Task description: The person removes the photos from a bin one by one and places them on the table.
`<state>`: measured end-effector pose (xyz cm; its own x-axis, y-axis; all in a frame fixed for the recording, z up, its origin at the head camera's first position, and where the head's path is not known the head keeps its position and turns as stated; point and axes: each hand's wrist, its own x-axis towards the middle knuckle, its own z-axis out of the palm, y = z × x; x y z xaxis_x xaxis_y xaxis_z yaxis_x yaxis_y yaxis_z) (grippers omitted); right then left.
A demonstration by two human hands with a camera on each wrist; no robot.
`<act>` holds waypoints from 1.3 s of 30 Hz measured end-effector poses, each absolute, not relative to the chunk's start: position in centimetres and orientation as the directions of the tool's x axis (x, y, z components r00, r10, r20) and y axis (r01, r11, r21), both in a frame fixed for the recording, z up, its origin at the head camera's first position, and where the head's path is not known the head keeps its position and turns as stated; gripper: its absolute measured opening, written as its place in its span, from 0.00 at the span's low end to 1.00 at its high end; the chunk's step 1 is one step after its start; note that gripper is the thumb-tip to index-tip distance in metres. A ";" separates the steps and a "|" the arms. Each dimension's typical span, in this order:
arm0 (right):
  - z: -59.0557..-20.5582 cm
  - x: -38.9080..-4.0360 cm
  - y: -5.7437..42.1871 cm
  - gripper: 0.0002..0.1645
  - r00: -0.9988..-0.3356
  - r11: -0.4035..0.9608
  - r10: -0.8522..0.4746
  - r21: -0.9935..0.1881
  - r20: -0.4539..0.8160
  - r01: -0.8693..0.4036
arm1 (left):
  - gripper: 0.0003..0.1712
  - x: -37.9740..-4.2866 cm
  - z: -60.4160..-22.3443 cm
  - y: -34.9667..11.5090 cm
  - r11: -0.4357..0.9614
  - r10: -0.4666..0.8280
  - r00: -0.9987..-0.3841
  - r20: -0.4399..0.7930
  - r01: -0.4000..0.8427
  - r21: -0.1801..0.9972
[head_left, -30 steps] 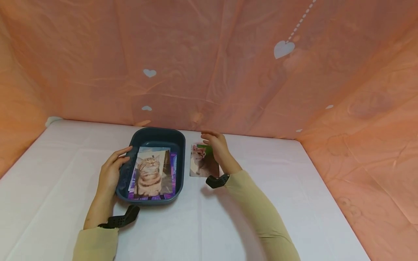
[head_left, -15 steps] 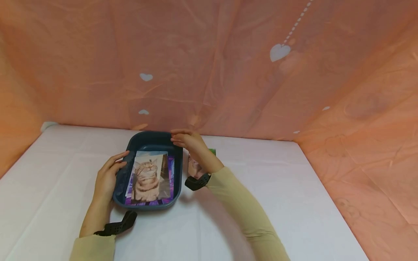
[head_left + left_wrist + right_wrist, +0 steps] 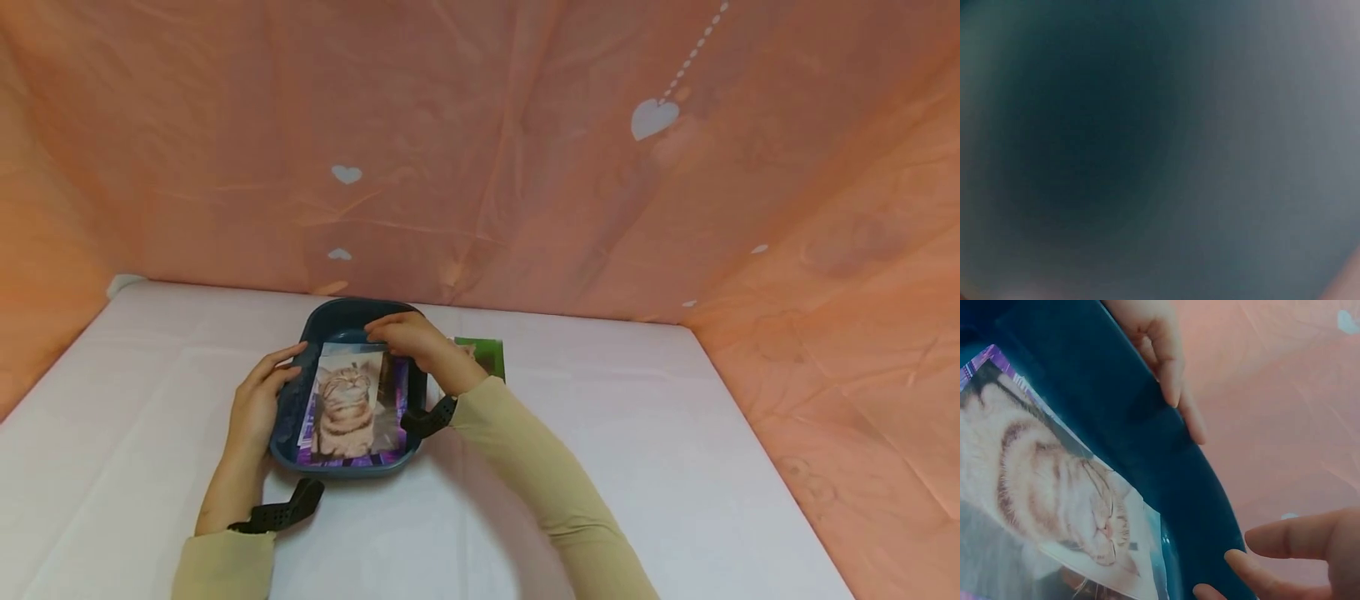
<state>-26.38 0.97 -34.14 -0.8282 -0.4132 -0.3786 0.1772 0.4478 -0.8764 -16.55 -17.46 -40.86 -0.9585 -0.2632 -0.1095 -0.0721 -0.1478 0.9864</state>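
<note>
A dark blue plastic tray [image 3: 348, 473] stands on the table with several photo prints lying in it. A print of a tabby cat with closed eyes [image 3: 347, 408] lies on top, over purple-edged prints [image 3: 1004, 362]. My left hand [image 3: 253, 408] rests along the tray's left side, its extended fingers touching the rim. Above the tray's right half is my right hand [image 3: 411, 337], fingers [image 3: 1291, 537] loosely extended, nothing between them. Partly hidden under my right wrist, another cat photo with a green background [image 3: 487, 354] lies right of the tray. The left wrist view is a dark blur.
White cloth [image 3: 637, 450] covers the table. Behind and to the sides hangs an orange curtain [image 3: 487, 150] with white hearts, its back panel close behind the tray. Each wrist bears a black strap mount [image 3: 279, 510].
My right hand has moved left from over the loose cat photo to above the tray. My left hand stays at the tray's left rim. The photos in the tray look unchanged.
</note>
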 end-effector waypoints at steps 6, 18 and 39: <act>-34.4 -26.3 0.7 0.22 -0.829 0.524 -0.407 -0.841 -0.384 0.132 | 0.20 -16.5 -40.8 -17.4 -0.126 -0.268 -0.957 -0.110 -0.078 0.989; -34.9 -26.1 0.4 0.25 -0.822 0.623 -0.413 -0.780 -0.392 0.059 | 0.20 -16.7 -41.0 -17.2 -0.120 -0.271 -0.958 -0.099 -0.068 0.990; -35.6 -25.7 0.3 0.23 -0.783 0.568 -0.503 -0.823 -0.366 0.020 | 0.20 -16.6 -41.1 -17.5 -0.136 -0.259 -0.961 -0.097 -0.063 0.989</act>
